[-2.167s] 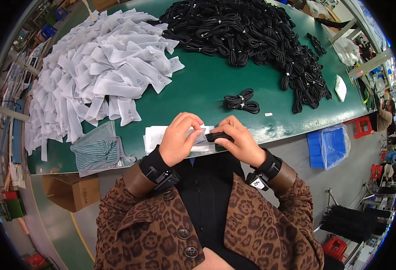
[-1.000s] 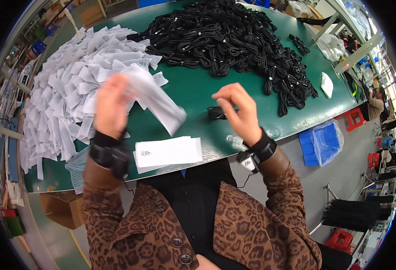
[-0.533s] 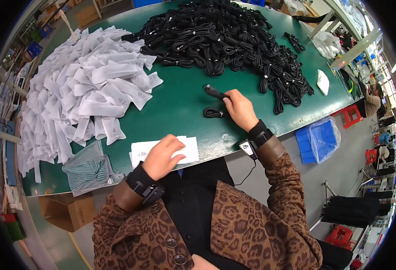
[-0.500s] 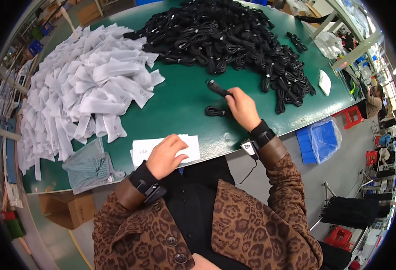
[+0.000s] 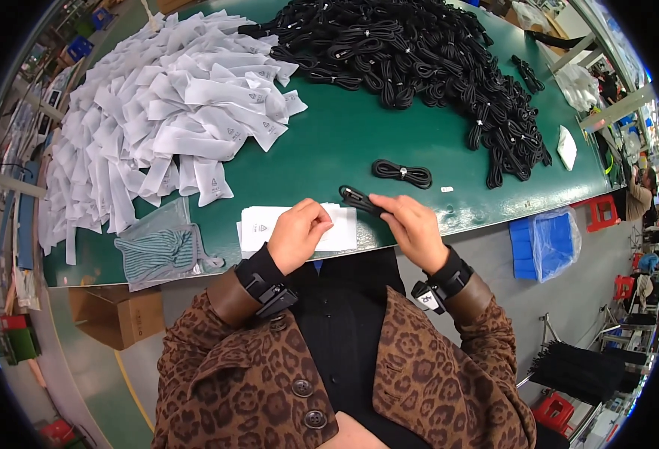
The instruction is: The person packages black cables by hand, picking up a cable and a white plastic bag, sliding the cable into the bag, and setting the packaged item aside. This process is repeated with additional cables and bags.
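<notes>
A stack of flat white bags lies at the table's near edge. My left hand rests over it, thumb and fingers pinched together on the top bag; the exact grip is partly hidden. Just right of the stack, my right hand is closed on one end of a coiled black cable, whose other end points left towards the bags. Beyond that hand, a second bundled black cable lies on the green table.
A large heap of white bags covers the table's left side. Black cable bundles are piled at the far middle and right. A clear bag with striped cloth lies near left. A blue bin stands beyond the right edge.
My right hand has drawn the cable nearer, down to beside the white stack. My left hand's fingers have gone from lying spread on the stack to pinching. The view has shifted slightly.
</notes>
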`<act>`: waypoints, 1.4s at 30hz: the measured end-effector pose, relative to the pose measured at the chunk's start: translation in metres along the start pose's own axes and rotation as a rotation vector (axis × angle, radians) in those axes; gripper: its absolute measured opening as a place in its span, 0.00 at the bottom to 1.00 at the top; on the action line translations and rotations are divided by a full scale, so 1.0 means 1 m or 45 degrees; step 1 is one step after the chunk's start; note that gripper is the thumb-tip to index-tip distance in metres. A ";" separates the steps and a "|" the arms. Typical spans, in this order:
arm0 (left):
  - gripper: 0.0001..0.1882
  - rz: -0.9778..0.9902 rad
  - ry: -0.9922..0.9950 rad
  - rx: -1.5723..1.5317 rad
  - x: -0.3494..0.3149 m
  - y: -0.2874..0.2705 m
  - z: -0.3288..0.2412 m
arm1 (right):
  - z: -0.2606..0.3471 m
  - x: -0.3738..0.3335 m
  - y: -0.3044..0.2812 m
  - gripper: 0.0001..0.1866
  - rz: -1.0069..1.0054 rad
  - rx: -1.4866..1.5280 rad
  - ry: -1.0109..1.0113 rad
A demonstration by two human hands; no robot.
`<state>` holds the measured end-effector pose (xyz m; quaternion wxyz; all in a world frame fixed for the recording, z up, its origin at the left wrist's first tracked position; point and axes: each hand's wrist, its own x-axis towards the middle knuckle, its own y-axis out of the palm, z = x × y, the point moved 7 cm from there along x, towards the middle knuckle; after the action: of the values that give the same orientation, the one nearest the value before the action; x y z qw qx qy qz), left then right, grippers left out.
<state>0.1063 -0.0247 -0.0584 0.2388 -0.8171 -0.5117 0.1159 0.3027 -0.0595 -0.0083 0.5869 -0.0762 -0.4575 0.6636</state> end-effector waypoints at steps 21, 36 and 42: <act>0.05 -0.081 0.056 0.017 -0.008 -0.007 -0.005 | -0.016 -0.020 0.028 0.13 0.116 0.467 0.440; 0.04 -0.186 0.162 -0.198 -0.009 -0.012 -0.012 | 0.003 -0.013 0.027 0.15 0.180 0.281 0.138; 0.04 -0.172 0.347 -0.020 -0.013 -0.014 -0.025 | 0.028 -0.004 0.020 0.21 0.237 -0.042 -0.224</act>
<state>0.1008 -0.0379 -0.0305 0.3069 -0.7908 -0.5293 -0.0166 0.2723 -0.0751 -0.0078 0.4790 -0.0693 -0.5091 0.7117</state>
